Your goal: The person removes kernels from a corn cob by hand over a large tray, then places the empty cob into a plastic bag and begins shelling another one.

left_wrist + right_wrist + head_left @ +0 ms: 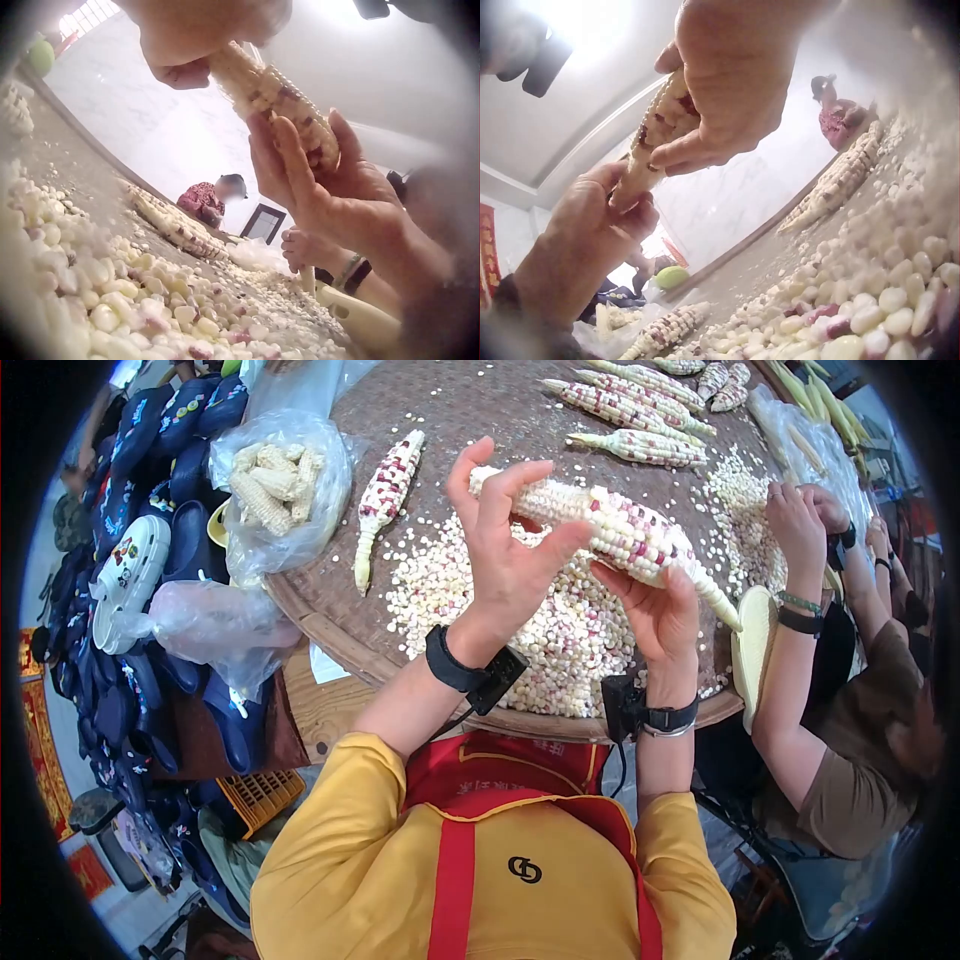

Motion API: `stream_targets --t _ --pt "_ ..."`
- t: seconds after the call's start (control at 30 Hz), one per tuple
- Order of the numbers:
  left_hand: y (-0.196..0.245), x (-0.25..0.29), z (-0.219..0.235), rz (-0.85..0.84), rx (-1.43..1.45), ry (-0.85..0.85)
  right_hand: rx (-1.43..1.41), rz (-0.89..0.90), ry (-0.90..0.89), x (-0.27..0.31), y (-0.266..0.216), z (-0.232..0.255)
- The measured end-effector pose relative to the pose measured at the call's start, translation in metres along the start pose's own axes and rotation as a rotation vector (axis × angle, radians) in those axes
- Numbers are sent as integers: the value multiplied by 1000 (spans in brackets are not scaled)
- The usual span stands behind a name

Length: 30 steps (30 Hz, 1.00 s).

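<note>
A speckled corn cob point(640, 538) is held over the tray point(300, 605) by both hands, its left part stripped of kernels. The left hand point(510, 540) grips the bare end, thumb and fingers curled round it. Under the kernel-covered part, the right hand point(655, 615) holds the cob between thumb and fingers, as the left wrist view also shows of the right hand point(337, 187). In the right wrist view the left hand point(592, 225) pinches the bare end of the cob point(656, 135). Loose kernels point(560, 650) lie heaped below.
Another cob point(388, 485) lies left on the tray; several more point(640, 410) lie at the back. A plastic bag point(285, 490) with bare cobs sits at the left rim. At the right, another person's hands point(800, 520) are over a second kernel pile, near a pale slipper-shaped object point(755, 650).
</note>
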State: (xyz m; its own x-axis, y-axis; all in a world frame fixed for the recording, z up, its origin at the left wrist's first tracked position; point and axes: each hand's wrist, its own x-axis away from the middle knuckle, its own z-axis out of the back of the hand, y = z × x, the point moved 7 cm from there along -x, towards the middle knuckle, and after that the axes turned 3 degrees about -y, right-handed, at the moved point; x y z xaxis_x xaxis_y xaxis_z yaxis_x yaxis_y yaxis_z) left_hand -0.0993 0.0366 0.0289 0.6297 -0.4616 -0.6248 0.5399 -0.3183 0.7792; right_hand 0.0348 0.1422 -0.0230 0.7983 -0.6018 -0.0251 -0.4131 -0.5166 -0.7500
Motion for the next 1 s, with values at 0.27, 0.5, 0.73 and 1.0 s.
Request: stream_targets --t 0.27,0.5,0.73,1.0 --pt "0 1 -1 -19 -51 -8 1 7 -11 2 4 0" --pt "7 1 -2 -51 -49 -22 -18 -4 4 4 5 4" --pt "9 1 -5 -204 -198 -92 -108 28 -54 2 0 3" --pt "1 3 -3 -10 -74 -23 -53 66 -62 5 -5 -9"
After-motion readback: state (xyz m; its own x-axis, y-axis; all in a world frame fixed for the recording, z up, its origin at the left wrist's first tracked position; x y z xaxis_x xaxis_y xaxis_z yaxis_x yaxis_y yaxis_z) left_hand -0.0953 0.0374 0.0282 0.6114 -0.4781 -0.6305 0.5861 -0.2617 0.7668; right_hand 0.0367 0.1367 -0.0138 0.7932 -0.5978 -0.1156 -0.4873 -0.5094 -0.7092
